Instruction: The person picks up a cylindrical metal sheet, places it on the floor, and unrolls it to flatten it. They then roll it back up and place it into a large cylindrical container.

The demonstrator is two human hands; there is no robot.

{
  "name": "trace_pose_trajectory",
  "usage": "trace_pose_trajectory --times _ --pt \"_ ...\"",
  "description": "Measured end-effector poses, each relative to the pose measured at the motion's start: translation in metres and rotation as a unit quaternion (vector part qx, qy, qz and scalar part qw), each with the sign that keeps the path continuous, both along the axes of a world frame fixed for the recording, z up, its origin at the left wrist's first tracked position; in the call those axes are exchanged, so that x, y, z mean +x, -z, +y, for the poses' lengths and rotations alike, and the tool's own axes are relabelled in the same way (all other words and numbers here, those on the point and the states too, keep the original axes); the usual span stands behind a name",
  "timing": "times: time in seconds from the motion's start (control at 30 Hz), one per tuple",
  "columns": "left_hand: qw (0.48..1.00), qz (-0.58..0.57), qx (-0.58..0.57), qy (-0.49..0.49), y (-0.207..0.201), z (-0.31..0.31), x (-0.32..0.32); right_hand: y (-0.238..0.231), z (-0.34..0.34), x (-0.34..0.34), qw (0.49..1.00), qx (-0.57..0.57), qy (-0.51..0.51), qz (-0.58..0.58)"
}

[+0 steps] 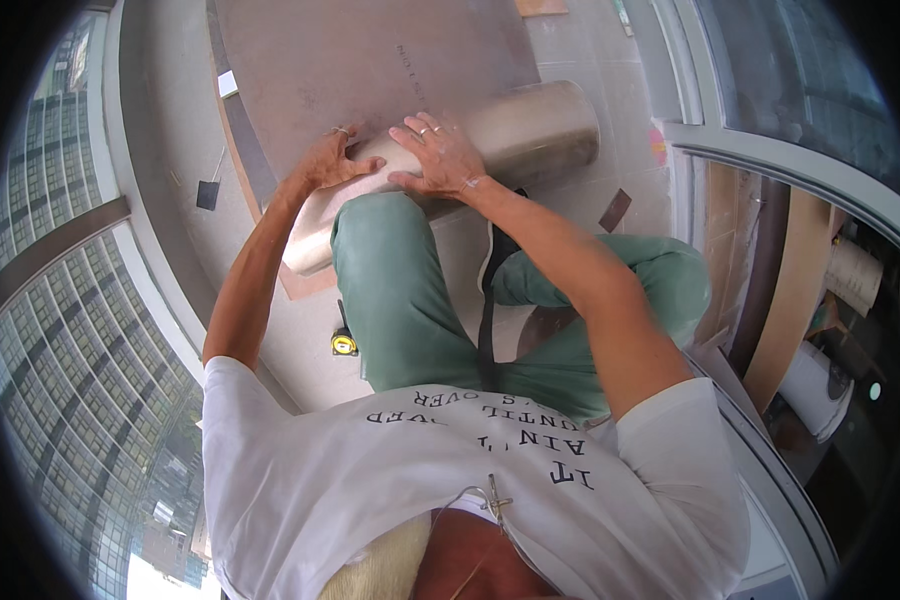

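A thick, shiny tan roll of sheet material (pixel 535 125) lies slantwise across the floor just beyond my knees. It rests at the near edge of a large flat brown sheet (pixel 370 60); whether the two are one piece I cannot tell. My left hand (pixel 332 160) is on the roll's left part, thumb spread away from the fingers, some of which are hidden over the far side. To its right, my right hand (pixel 442 158) presses flat on top of the roll, fingers apart, with a ring on one finger. Neither hand grasps anything.
A yellow and black tape measure (pixel 343 343) is beside my left knee. A dark square piece with a thin handle (pixel 208 194) lies further left. A small brown offcut (pixel 615 211) lies right of the roll. Window frames (pixel 160 260) bound the left; a pale frame (pixel 685 150) stands right.
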State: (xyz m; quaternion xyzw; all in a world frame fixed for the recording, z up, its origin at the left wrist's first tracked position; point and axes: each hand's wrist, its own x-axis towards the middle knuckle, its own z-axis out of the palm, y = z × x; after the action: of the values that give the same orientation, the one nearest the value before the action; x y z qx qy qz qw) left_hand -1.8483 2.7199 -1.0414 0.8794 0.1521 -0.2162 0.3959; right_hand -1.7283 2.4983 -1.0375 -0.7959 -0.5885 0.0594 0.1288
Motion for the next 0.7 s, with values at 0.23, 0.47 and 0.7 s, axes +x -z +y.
trace_pose_trajectory --times 0.23,0.47,0.7 --pt "0.982 -0.065 0.175 0.027 -0.010 -0.019 -0.019 0.025 0.057 0.047 0.986 -0.092 0.012 0.138" --pt "0.994 -0.023 0.105 0.023 -0.007 0.025 0.021 0.002 0.093 0.073 0.975 -0.148 0.012 0.163" --pt "0.998 0.047 0.024 0.023 -0.009 0.042 0.031 -0.031 0.024 0.038 0.987 -0.125 -0.105 -0.003"
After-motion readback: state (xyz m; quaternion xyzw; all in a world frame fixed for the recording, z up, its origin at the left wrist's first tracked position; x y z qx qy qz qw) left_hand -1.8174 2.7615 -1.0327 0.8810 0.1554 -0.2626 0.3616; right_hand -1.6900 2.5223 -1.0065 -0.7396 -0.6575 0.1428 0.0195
